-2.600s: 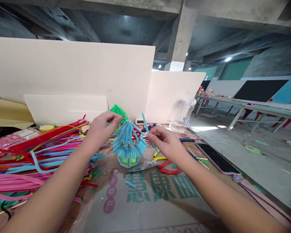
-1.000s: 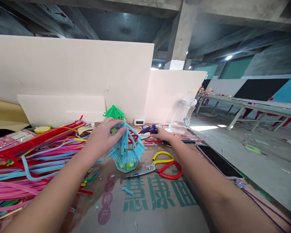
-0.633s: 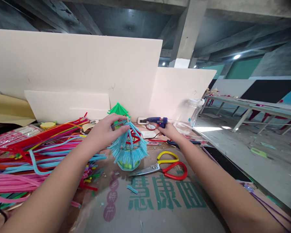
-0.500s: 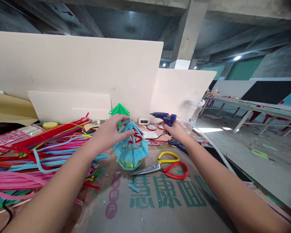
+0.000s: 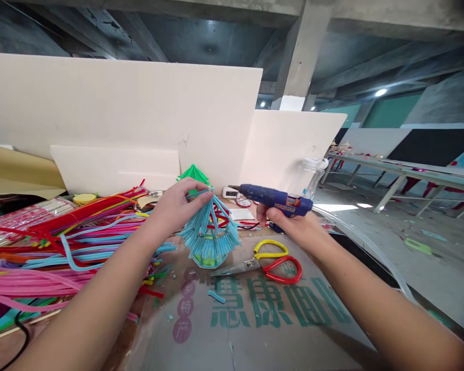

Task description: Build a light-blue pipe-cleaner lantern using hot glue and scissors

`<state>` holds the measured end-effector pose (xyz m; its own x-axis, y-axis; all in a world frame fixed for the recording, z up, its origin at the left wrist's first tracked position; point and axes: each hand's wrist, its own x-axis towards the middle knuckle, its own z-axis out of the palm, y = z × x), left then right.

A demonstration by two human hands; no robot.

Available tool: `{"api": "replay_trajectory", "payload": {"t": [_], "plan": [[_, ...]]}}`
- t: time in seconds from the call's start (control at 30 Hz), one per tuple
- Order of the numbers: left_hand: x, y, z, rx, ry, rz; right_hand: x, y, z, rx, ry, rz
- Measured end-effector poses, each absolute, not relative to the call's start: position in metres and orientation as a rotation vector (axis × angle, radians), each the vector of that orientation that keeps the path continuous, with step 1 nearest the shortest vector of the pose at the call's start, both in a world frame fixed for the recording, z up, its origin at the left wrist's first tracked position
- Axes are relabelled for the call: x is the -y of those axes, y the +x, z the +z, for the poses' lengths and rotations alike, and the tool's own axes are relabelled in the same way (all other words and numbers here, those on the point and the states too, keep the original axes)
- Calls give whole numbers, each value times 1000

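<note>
Left hand: your left hand (image 5: pixel 183 203) pinched the peak of the blue pipe-cleaner pavilion (image 5: pixel 210 242) between thumb and fingers; you could not be seen gripping it any lower.
Right hand: your right hand (image 5: pixel 294 224) was wrapped around the grip of the blue glue gun (image 5: pixel 272 197), thumb along its near side.
Nozzle: it pointed left toward the pavilion's peak, near it but apart.
Pavilion: it stood upright in front of you, its two tiers of fringe flaring over a pale green base.
Scissors: the scissors (image 5: pixel 265 263), with one yellow and one red handle, lay right of the pavilion, blades toward its base.
Offcut: a short blue pipe-cleaner piece (image 5: pixel 216 296) lay nearer you on the printed sheet (image 5: pixel 278 345).
Left side: a heap of coloured pipe cleaners (image 5: pixel 34 281) spread over the counter (image 5: pixel 119 335), partly behind your forearm.
Behind: a green model roof (image 5: pixel 194 173), a small digital clock (image 5: pixel 229 192) and a clear bottle (image 5: pixel 308 178) stood before white boards (image 5: pixel 139 108).
</note>
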<state>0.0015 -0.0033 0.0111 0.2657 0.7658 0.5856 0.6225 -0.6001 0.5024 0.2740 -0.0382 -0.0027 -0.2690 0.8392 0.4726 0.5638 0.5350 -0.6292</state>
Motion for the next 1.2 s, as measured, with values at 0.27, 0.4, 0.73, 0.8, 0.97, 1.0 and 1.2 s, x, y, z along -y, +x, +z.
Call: {"api": "replay_trajectory", "payload": {"t": [0.27, 0.4, 0.73, 0.8, 0.97, 1.0, 1.2], "plan": [[7, -1, 13, -1341, 2212, 1184, 47, 261, -4, 2034, -1000, 510], [5, -1, 12, -1289, 2215, 1230, 50, 255, -6, 2019, -951, 480], [6, -3, 15, -1198, 2243, 1246, 50, 255, -3, 2023, -876, 434], [5, -3, 14, -1215, 2262, 1245, 51, 255, -2, 2020, -910, 428], [4, -2, 14, -1320, 2236, 1206, 54, 256, -2, 2002, -932, 515], [4, -2, 14, -1327, 2230, 1198, 54, 256, -3, 1998, -928, 530], [9, 0, 17, -1340, 2219, 1189, 55, 253, -5, 2017, -950, 510]]}}
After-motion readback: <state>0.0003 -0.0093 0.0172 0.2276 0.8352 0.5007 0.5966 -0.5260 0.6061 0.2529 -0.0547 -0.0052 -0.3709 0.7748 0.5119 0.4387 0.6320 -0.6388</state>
